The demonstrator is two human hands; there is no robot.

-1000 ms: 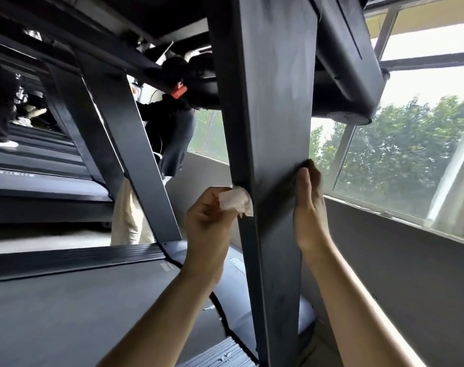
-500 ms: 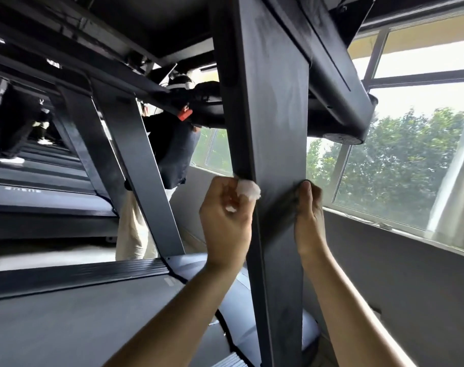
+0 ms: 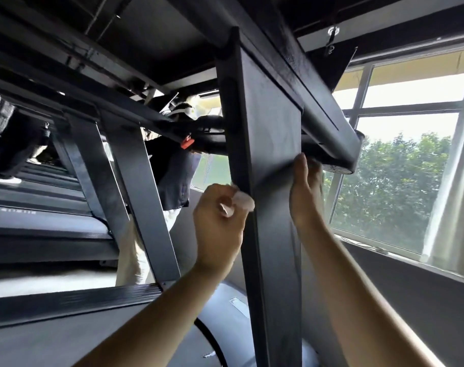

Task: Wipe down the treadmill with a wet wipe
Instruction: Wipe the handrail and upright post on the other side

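Left grip (image 3: 220, 223) is pinching the wet wipe (image 3: 242, 201) against the treadmill upright (image 3: 270, 181); right grip (image 3: 306, 193), fingers straight, is bracing its far edge.

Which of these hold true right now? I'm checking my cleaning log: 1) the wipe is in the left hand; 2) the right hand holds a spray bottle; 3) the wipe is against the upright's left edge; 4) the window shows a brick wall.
1) True: the left hand pinches the white wipe.
2) False: the right hand holds nothing; it rests against the upright, fingers straight.
3) True: the wipe meets the upright's left edge.
4) False: the window shows green trees.
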